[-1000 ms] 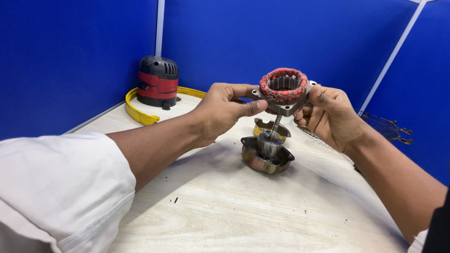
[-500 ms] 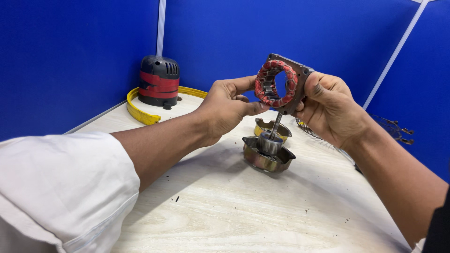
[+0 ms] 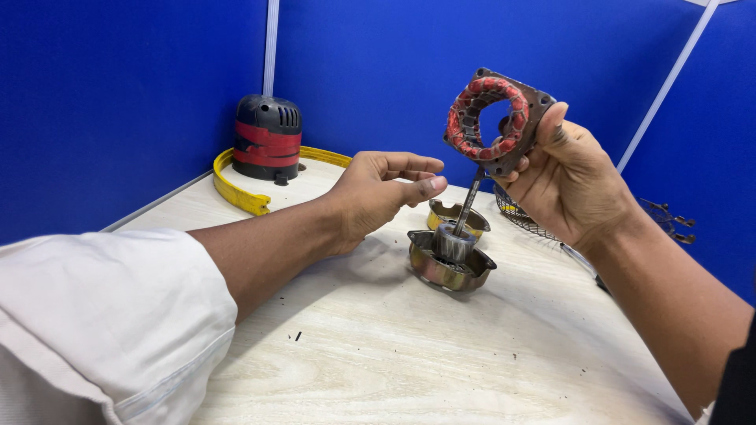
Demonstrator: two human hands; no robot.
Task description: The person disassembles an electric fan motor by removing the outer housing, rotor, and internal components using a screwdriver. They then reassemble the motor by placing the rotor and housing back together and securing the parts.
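Head view: bench [image 3: 409, 370] bearing rotor [image 3: 451, 256] upright near far edge, left hand [image 3: 378, 193] released and empty beside it, right hand [image 3: 571, 185] grasping stator [image 3: 492, 118] aloft above shaft, liable to slip and strike it if pinch loosens.

Your right hand [image 3: 575, 185] lifts a dull grey-brown square plate [image 3: 498, 118] ringed with red windings, just above the silvery steel shaft and rotor [image 3: 455, 236] standing in a tarnished brass-coloured cup [image 3: 449, 271]. Behind that cup you see a second brassy cup [image 3: 457, 216]; to its left, a black housing banded in red [image 3: 268, 140] inside a yellow ring [image 3: 240, 193]. Your sleeve [image 3: 102, 323] is white, the walls [image 3: 118, 94] deep blue, the table [image 3: 409, 362] pale wood grain with dark specks.
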